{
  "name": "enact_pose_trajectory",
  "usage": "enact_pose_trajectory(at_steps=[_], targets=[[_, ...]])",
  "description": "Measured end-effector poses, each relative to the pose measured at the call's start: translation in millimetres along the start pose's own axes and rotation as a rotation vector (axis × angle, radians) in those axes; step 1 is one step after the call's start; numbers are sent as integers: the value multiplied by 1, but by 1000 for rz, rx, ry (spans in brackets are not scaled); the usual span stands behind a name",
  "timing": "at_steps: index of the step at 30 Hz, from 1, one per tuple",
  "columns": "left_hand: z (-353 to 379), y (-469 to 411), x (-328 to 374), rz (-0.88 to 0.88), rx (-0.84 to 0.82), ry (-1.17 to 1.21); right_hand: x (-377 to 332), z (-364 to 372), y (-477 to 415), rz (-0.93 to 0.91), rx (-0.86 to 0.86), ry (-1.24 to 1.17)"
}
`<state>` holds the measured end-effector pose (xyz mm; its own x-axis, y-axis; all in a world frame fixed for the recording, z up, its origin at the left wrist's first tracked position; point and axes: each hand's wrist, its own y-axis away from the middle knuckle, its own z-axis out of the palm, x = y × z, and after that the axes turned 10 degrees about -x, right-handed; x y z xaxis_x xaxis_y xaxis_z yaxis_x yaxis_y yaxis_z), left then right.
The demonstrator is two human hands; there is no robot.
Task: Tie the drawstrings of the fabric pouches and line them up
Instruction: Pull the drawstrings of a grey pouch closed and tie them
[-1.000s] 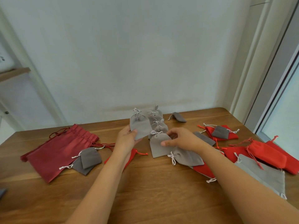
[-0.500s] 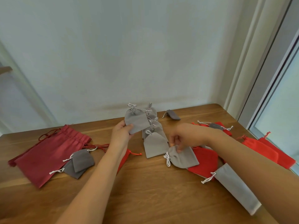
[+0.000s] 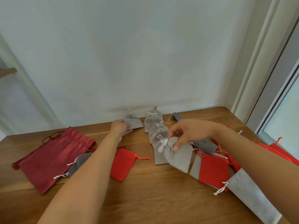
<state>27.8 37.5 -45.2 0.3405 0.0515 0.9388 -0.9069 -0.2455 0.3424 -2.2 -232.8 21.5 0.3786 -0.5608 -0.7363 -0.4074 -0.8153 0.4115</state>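
A column of several tied light grey pouches [image 3: 155, 126] runs from the wall toward me on the wooden table [image 3: 145, 199]. My left hand [image 3: 120, 127] holds a tied grey pouch [image 3: 133, 121] by its bottom edge, down on the table near the wall, left of the column. My right hand [image 3: 189, 132] pinches the gathered neck of another tied grey pouch [image 3: 179, 156], lifted over the near end of the column. Its white bow [image 3: 162, 144] points left.
A large dark red drawstring bag [image 3: 53, 157] lies at left with two dark grey pouches [image 3: 77, 165] on it. A small red pouch [image 3: 123, 164] lies by my left forearm. Red and grey pouches [image 3: 213, 170] pile up at right, a long grey one [image 3: 252, 196] nearest. A window frame stands at right.
My left hand has carried its grey pouch away from me and set it down near the wall. My right hand has lifted its grey pouch off the table by the neck.
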Motion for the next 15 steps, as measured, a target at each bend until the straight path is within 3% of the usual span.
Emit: enact_pose_trajectory(at_steps=[3,6,8,11,15], targets=[[-2,-7,1,32,112,-437,-4,-11,-17,-82,205,-309],[-9,-9,-5,83,171,-754,-12,-22,-52,-26,443,-398],[-15,-10,-9,132,190,-713,-20,-26,-78,58,512,-389],[-27,-12,-11,146,213,-452,-31,-22,-116,119,506,-364],[-37,-12,-18,166,200,-339,-39,-15,-164,216,535,-81]])
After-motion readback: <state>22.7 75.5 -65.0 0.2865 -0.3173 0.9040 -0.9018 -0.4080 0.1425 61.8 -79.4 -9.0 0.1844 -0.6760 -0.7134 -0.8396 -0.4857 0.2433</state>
